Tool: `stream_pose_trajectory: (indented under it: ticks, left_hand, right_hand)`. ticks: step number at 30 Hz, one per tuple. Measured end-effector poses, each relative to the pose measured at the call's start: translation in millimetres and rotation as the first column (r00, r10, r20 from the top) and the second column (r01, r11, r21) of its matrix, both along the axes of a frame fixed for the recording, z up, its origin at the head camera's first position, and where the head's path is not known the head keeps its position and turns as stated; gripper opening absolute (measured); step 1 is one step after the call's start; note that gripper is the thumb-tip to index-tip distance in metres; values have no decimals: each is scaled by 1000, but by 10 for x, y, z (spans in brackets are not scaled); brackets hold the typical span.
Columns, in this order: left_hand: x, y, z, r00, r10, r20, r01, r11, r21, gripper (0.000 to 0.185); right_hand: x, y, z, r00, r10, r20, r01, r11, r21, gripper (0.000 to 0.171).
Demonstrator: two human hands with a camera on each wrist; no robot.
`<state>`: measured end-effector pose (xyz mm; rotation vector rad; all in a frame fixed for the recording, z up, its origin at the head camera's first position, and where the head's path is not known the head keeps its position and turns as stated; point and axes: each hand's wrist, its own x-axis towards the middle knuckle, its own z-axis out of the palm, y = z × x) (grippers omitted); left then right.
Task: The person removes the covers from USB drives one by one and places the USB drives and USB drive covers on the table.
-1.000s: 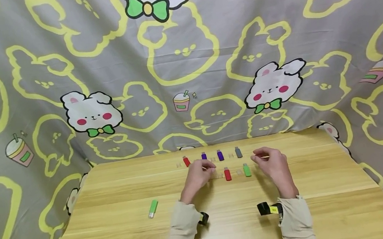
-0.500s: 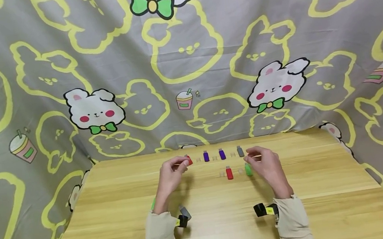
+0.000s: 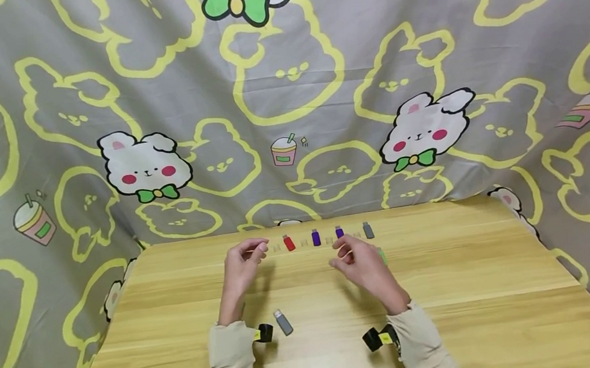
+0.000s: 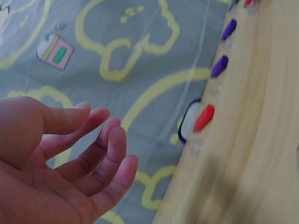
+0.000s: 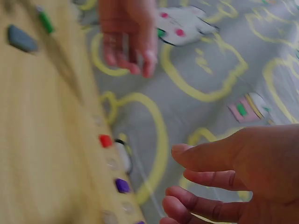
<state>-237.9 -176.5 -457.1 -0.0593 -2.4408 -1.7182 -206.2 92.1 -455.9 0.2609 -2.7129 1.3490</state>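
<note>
My left hand (image 3: 254, 250) hovers with relaxed fingers, holding nothing, just left of a red USB drive (image 3: 288, 243). That drive starts a far row with two purple drives (image 3: 316, 237) (image 3: 339, 232) and a grey one (image 3: 368, 230). My right hand (image 3: 343, 258) floats in front of the row, loosely curled, with nothing in it. It hides most of a green drive (image 3: 382, 255). In the left wrist view the left hand (image 4: 100, 140) is bare, with the red drive (image 4: 204, 117) beyond it. The right wrist view shows the right hand's fingers (image 5: 205, 179) with nothing between them.
Another grey drive (image 3: 283, 322) lies on the wooden table (image 3: 476, 285) beside my left wrist. Small clear caps (image 4: 196, 145) sit next to the row of drives. A green drive (image 5: 45, 19) lies far left. A grey rabbit-print cloth (image 3: 287, 118) hangs behind the table.
Both hands have moved left. The left hand went from the near row to beside the far red drive. The right hand now covers the near red drive. The grey drive by the left wrist came into view.
</note>
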Motion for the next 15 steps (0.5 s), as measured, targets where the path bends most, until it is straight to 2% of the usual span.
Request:
stream_pose_trajectory:
  ticks: [5, 10, 15]
  left_hand:
    - [-19, -160, -56, 998, 50, 24, -50, 999, 8, 22]
    - [-20, -258, -53, 996, 81, 41, -81, 997, 1, 22]
    - [-35, -316, -66, 996, 85, 37, -85, 996, -1, 24]
  right_hand:
    - [101, -270, -67, 994, 106, 33, -108, 992, 64, 31]
    - [241, -563, -117, 970, 218, 106, -227, 971, 79, 36]
    - [359, -815, -184, 953, 251, 171, -277, 948, 153, 37]
